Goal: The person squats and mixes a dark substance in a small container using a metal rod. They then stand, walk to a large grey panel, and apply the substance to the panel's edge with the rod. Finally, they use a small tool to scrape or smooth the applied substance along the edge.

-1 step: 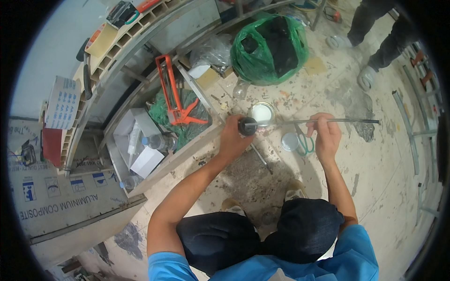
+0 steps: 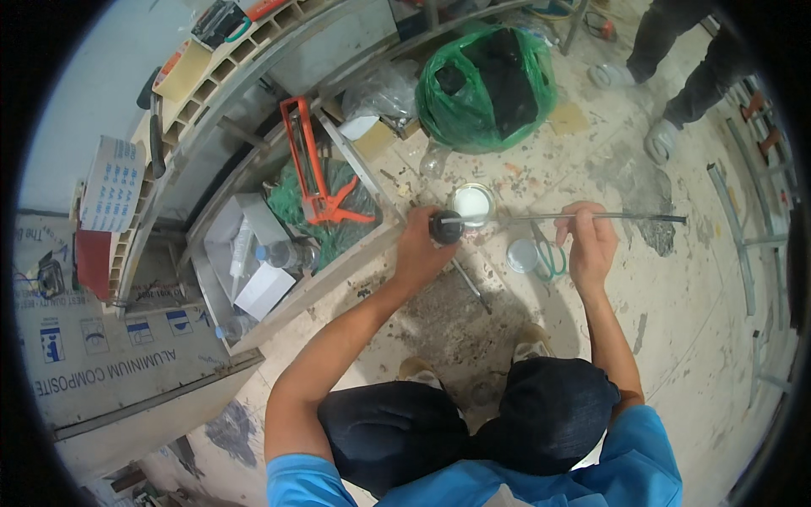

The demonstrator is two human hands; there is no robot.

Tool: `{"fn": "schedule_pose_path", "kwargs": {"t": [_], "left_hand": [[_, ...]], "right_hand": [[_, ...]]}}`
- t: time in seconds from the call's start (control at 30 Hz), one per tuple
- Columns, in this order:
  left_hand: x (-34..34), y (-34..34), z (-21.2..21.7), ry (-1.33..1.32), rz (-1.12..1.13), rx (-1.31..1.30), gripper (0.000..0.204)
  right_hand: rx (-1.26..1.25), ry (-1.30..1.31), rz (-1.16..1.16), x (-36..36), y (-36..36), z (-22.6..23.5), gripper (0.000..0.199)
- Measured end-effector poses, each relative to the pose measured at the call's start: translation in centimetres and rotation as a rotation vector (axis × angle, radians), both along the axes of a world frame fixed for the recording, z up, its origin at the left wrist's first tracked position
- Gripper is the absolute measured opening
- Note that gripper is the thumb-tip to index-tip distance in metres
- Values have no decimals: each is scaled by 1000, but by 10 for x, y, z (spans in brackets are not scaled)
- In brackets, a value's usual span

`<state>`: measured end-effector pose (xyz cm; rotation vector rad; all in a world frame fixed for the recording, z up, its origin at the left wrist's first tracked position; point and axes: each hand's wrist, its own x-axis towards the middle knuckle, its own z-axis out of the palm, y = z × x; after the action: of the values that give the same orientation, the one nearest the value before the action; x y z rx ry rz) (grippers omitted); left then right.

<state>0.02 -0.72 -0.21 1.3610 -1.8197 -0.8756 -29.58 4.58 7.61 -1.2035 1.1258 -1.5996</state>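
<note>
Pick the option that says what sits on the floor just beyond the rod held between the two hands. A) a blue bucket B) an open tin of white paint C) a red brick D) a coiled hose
B: just past the metal rod, which the left hand and right hand grip at either end, stands an open round tin filled with white liquid, on the dusty floor.

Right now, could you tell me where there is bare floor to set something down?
Bare floor lies right of the right hand, toward the metal strips. It is crowded between the hands: open can, lid, scissors. The left hand borders a full crate.
</note>
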Motion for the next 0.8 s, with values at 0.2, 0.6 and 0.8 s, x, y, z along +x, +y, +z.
{"fn": "schedule_pose_path", "kwargs": {"t": [0.2,0.6,0.8], "left_hand": [[-4,3,-3,-4,22,14,69],[-3,6,1,19,26,83,67],[-2,5,2,18,8,34,69]], "right_hand": [[63,-141,-89,-5,-4,-5,32],[231,-449,-210,-8,1,-44,29],[216,-337,-223,-4,4,-44,31]]}}
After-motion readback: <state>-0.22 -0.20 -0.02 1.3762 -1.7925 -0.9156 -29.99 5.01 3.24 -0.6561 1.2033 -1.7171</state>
